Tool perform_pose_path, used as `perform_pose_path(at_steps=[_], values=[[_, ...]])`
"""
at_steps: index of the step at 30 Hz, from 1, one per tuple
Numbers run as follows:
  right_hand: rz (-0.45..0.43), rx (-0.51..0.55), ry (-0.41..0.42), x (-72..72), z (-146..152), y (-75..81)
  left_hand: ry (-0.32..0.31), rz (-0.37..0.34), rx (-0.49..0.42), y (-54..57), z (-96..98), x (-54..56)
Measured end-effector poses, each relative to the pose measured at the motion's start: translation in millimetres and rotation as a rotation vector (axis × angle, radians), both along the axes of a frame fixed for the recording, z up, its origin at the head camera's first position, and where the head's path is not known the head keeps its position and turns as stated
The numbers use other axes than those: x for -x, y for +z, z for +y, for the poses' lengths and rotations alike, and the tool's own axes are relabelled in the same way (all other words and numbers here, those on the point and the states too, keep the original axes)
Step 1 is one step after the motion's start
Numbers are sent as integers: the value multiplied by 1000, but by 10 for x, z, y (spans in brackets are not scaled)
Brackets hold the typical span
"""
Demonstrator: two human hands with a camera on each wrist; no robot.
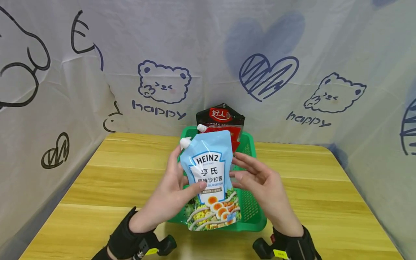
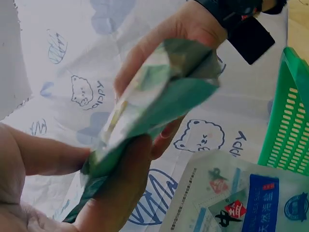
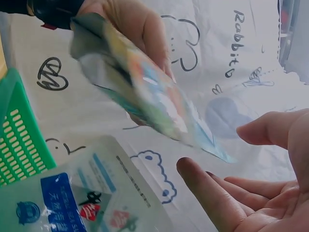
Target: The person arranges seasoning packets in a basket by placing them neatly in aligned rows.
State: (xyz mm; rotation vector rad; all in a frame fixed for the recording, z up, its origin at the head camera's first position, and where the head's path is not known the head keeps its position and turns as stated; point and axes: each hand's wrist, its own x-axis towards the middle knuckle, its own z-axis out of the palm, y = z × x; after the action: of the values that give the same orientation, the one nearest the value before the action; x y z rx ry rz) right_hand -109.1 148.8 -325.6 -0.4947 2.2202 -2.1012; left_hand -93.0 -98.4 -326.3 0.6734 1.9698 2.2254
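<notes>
A light-blue Heinz salad dressing pouch (image 1: 208,169) with a white cap at its top left corner is held above a green basket (image 1: 251,216). My left hand (image 1: 173,191) grips its left side, thumb across the front and fingers behind. At the pouch's right edge is my right hand (image 1: 263,184), its fingers spread and relaxed. The right wrist view shows a gap between that hand's thumb and fingers, with the edge of the pouch (image 3: 154,92) near it. In the left wrist view the thumb and a finger pinch the pouch (image 2: 145,101).
Inside the basket, a black and red seasoning pouch (image 1: 221,115) stands at the back, with a white-capped red pouch (image 1: 224,130) before it. A translucent salt bag (image 2: 231,198) also stands at the basket. A wooden table lies beneath; a drawn-on white cloth (image 1: 211,43) hangs behind.
</notes>
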Motion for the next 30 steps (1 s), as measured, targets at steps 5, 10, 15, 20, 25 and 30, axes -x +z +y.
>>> perform_pose_path(at_steps=[5, 10, 15, 20, 25, 30], values=[[21, -17, -13, -2, 17, 11, -22, 24, 65, -7, 18, -21], [35, -40, -27, -2, 14, 5, -43, 70, 86, -31, 38, -25], [29, -63, -25, -8, 11, 4, -66, 89, 150, -38, 50, -32], [33, -84, -26, -25, 19, 8, -72, 92, 225, -40, 50, -41], [83, -35, -85, -48, 8, -2, -30, 152, 246, -50, 49, -24], [230, 30, -134, -67, -7, -37, 62, 202, 270, -47, -11, 13]])
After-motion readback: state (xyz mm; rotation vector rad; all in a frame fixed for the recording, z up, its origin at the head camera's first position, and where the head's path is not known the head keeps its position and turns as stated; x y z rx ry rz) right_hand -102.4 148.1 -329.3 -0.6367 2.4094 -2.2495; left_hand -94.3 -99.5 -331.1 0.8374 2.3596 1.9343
